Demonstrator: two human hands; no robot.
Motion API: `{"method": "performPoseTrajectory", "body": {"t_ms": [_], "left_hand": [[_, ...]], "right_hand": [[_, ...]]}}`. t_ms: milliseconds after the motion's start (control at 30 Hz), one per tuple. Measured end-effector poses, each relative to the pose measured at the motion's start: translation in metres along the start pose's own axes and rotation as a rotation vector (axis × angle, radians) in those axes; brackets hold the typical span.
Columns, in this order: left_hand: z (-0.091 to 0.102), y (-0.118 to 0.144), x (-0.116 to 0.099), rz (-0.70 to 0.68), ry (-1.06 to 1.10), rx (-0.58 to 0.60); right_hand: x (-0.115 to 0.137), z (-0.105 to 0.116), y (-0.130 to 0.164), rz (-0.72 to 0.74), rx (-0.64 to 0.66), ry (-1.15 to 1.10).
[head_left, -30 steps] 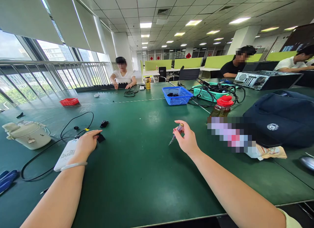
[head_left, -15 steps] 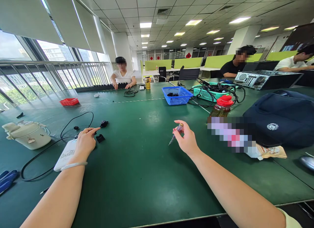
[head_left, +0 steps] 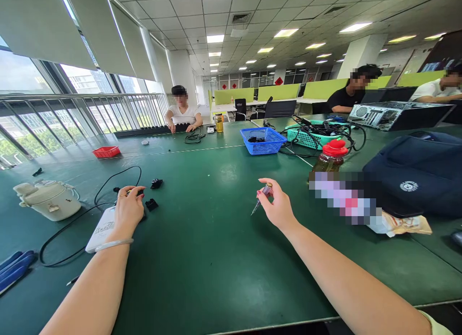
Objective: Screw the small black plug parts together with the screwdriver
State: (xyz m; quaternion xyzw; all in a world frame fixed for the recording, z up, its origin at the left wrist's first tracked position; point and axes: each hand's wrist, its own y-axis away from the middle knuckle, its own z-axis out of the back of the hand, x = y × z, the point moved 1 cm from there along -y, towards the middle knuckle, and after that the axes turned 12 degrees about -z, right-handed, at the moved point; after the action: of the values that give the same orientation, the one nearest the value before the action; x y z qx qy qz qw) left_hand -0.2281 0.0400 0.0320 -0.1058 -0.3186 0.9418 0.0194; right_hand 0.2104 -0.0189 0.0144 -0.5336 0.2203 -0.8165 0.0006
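Two small black plastic pieces lay on the green bench (head_left: 216, 258) just ahead of your left hand (head_left: 128, 211), and that hand was much the nearer one to them. Your left fingers (head_left: 139, 194) were curled over something dark at the knuckles; whether they had closed on it or only rested there, I could not tell. One black piece (head_left: 151, 204) sat just beside those fingers, to their right, and the other black piece (head_left: 156, 183) lay a little farther away from you, up and to the right. A white rectangular box (head_left: 102, 229) with a black cable (head_left: 108, 181) running from it lay under your left wrist. Your right hand (head_left: 279, 207) was well apart from the pieces, raised over the middle of the bench, its fingers pinched shut on a slim screwdriver with a clear handle (head_left: 260, 198). The tool's long axis sloped down and leftward, tip towards the pieces.
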Motion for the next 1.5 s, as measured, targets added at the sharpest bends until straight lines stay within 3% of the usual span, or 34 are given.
{"method": "performPoseTrajectory", "body": {"t_ms": [133,333,600,767,1000,1200,1500], "left_hand": [[0.002,0.001,-0.001,-0.015,0.028,0.026],[0.006,0.001,-0.003,0.117,-0.016,0.096],[0.004,0.001,0.001,0.121,0.127,-0.07],[0.004,0.002,0.003,0.185,0.141,-0.098],[0.001,0.002,0.008,0.205,0.129,-0.039],[0.007,0.002,-0.001,0.209,0.078,0.042],[0.001,0.003,-0.002,0.165,-0.073,0.253]], "right_hand": [[0.0,0.0,0.0,0.002,-0.002,-0.012],[-0.002,0.0,0.0,0.002,0.003,0.0],[-0.003,-0.001,0.0,0.001,-0.005,0.002],[-0.003,0.0,0.0,0.001,0.012,-0.001],[-0.004,0.0,-0.001,0.003,0.011,-0.008],[-0.004,-0.001,-0.001,0.0,0.007,-0.005],[-0.006,-0.002,-0.001,0.002,0.002,0.011]]}}
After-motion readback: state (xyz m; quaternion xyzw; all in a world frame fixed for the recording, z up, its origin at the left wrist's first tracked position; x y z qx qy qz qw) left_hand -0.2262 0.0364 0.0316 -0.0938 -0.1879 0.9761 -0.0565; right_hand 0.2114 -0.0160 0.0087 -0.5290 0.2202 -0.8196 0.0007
